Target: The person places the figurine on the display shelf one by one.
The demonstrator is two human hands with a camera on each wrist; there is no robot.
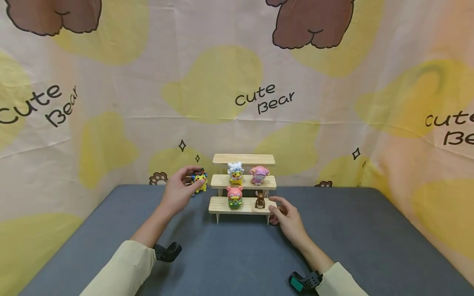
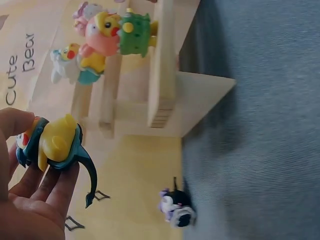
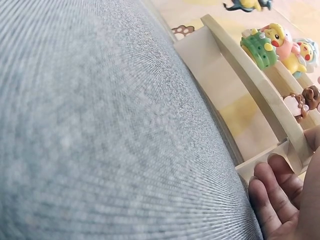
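Observation:
My left hand holds a yellow figurine with a dark blue cape and a thin tail, raised off the table just left of the three-tier wooden display stand. Thumb and fingers pinch it from both sides. My right hand grips the right end of the bottom tier, its fingers against the side panel. On the bottom tier stand a pink-hooded figurine in green and a small brown figurine. The middle tier bears a white-hooded yellow figurine and a pink figurine.
A black, white and purple figurine sits on the grey-blue table, left of the stand in the left wrist view. Behind the table hangs a patterned cloth with bears and lettering. Dark wristbands circle both wrists.

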